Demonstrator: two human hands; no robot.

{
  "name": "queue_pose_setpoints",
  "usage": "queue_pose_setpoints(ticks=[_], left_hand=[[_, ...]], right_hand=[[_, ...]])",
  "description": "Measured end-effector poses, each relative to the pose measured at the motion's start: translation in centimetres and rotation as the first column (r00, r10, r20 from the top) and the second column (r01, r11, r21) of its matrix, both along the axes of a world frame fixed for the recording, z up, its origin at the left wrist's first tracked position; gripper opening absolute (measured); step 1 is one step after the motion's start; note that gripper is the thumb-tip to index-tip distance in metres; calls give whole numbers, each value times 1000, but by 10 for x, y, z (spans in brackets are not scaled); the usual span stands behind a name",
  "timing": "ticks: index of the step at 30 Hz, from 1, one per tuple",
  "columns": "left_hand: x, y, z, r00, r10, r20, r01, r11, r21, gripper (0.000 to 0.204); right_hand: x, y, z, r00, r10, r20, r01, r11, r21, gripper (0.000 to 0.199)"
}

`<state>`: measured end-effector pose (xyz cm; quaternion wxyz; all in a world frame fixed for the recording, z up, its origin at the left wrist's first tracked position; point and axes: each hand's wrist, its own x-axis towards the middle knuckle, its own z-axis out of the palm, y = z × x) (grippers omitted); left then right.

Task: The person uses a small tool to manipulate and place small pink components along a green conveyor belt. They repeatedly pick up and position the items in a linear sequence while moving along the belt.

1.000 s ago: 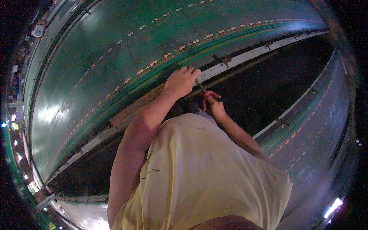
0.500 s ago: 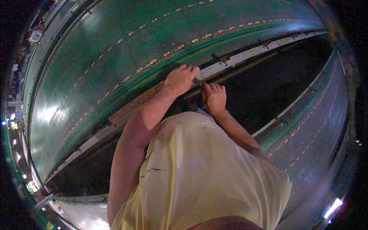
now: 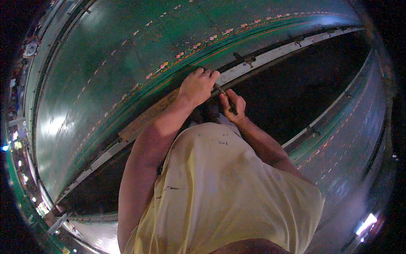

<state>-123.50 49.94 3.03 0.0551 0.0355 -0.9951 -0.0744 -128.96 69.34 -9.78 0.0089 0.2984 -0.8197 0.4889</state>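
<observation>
My left hand (image 3: pixel 198 86) lies on the top edge of a large green metal panel (image 3: pixel 118 63), its fingers curled over the white rail (image 3: pixel 270 57) that runs along that edge. Just below and to the right, my right hand (image 3: pixel 233 106) is closed around a thin dark tool (image 3: pixel 220 92). The tool's upper end points up under the fingers of my left hand, at the rail. Both bare forearms reach up from my pale yellow shirt (image 3: pixel 228 190). What the tool's tip touches is hidden by my left hand.
A brown wooden plank (image 3: pixel 146 120) lies along the rail, left of my hands. Small dark brackets (image 3: pixel 247 60) sit on the rail further right. Beyond the rail is a dark opening (image 3: pixel 321 84), with a second green panel (image 3: pixel 351 144) on its right. Bright lights (image 3: pixel 366 222) show at the rim.
My right hand has drawn in from the right, bringing the dark tool up close under my left hand. My left hand has stayed on the panel's edge.
</observation>
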Motion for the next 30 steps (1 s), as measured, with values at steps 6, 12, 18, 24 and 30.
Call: queue_pose_setpoints(ticks=[6,12,18,24,30], left_hand=[[1,1,4,999,19,28,-19,1000,0,29],[-2,2,4,1000,11,13,-11,1000,-12,29],[1,1,4,1000,7,15,-7,1000,3,37],[6,2,23,980,187,63,-197,950,242,47],[20,-9,38,926,261,272,-322,924,209,51]], right_hand=[[-2,0,25,292,182,939,155,960,-235,19],[-8,-3,59,16,244,970,296,925,-237,21],[-18,13,32,-471,596,651,376,803,-462,24],[-46,23,42,33,349,937,-145,929,-341,36],[-81,49,0,806,44,590,-24,999,-40,19]])
